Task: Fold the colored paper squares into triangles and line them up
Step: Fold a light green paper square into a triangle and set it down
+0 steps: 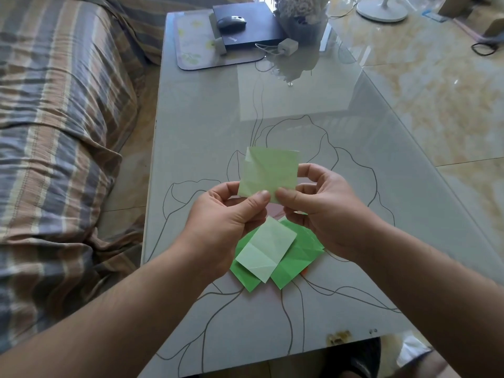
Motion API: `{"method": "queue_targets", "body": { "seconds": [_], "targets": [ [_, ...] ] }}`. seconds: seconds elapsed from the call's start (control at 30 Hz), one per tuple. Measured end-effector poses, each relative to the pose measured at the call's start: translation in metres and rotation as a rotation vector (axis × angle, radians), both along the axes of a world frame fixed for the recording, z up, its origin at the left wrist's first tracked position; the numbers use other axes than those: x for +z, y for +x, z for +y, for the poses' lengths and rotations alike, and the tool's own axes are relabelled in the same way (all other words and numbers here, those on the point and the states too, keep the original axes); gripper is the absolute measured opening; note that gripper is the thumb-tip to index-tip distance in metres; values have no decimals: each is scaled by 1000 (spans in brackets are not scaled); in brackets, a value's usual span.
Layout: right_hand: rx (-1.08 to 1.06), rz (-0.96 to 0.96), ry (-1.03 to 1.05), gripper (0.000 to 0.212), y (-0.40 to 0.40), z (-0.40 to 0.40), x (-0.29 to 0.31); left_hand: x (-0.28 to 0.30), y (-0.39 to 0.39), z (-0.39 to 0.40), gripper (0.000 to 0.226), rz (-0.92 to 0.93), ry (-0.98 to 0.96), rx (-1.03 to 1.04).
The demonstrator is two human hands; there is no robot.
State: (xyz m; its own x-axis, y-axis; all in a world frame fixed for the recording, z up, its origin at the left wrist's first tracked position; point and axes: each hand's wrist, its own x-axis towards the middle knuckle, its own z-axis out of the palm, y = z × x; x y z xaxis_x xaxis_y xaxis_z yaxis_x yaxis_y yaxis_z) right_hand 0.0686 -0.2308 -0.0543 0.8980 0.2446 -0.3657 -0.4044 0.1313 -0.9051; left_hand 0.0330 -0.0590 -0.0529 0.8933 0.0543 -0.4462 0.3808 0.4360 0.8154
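Observation:
A creased pale green paper square (268, 170) is held up above the glass table (207, 126). My left hand (226, 222) pinches its lower edge between thumb and fingers. My right hand (324, 205) pinches the same edge just to the right, with its fingers behind the sheet. Below my hands a pile of paper lies on the table: a pale green sheet (266, 249) on top of bright green sheets (297, 255). A sliver of orange paper (305, 272) peeks out under the pile.
A striped sofa (60, 132) runs along the table's left side. At the far end sit a placemat (191, 42), a dark box (245, 25) with a mouse (231, 21), a white charger (287, 46) and a flower vase (302, 20). A fan base (381, 9) stands on the floor.

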Motion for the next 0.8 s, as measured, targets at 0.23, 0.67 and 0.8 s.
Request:
{"method": "queue_targets", "body": {
  "seconds": [0.23, 0.67, 0.8],
  "targets": [
    [-29, 15, -12, 34, 4, -3, 1, 2, 7, 6, 30, 1, -10, 64],
    [-46, 75, 48, 27, -1, 2, 1, 6, 8, 10, 29, -10, -11, 103],
    [-105, 122, 95, 32, -8, 11, -5, 5, 0, 1, 50, -25, -8, -26]
  ]
}}
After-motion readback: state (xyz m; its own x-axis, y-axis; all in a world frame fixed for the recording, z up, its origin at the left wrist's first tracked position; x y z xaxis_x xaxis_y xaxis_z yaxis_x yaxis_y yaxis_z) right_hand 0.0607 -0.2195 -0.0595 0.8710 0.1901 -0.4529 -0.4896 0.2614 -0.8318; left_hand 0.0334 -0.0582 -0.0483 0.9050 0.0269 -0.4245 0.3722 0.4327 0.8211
